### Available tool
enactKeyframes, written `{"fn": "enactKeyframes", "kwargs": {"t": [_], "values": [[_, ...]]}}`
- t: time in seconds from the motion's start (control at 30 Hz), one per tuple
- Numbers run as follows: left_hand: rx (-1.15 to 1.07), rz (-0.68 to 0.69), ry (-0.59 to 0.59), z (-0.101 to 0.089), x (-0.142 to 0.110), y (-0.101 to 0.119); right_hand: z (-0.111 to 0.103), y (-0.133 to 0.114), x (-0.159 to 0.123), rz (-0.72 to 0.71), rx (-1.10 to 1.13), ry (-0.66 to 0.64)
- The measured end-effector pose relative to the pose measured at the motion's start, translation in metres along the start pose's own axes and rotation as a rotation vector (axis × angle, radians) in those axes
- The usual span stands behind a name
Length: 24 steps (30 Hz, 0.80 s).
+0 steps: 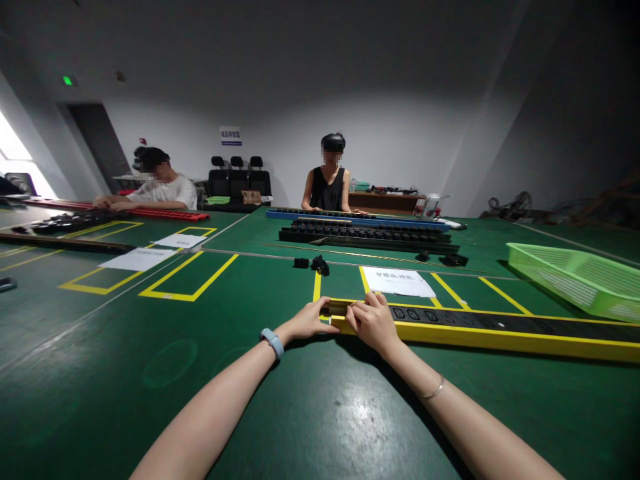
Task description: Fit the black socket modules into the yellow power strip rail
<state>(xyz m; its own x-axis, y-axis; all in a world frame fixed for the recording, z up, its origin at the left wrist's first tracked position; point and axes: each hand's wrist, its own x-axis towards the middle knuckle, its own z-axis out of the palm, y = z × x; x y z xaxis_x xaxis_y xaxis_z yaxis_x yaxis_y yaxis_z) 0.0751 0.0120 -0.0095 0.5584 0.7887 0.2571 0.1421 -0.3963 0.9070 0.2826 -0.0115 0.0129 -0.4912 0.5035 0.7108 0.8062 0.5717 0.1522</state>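
Note:
A long yellow power strip with black socket modules along its top lies on the green table, running from the middle out past the right edge. My left hand holds its left end, thumb on the near side and fingers on the far side. Close beside it, my right hand is closed over the strip's top, fingers curled down at the channel. Whatever lies under those fingertips is hidden. Between the hands, a short stretch of bare channel shows. Several black sockets sit just right of my right hand.
Loose black parts and a printed paper sheet lie beyond the strip. A green basket stands at right. Across the table, one person works at blue and black strips; another person sits by a red strip.

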Motion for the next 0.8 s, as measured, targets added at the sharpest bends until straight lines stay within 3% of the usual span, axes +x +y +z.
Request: {"fn": "enactKeyframes", "kwargs": {"t": [0.2, 0.8], "values": [[0.096, -0.007, 0.006, -0.002, -0.001, 0.005, 0.000, -0.001, 0.001, -0.003, -0.015, 0.007], [-0.032, -0.026, -0.002, 0.000, 0.001, -0.004, 0.004, -0.002, 0.002, -0.009, -0.013, 0.098]]}}
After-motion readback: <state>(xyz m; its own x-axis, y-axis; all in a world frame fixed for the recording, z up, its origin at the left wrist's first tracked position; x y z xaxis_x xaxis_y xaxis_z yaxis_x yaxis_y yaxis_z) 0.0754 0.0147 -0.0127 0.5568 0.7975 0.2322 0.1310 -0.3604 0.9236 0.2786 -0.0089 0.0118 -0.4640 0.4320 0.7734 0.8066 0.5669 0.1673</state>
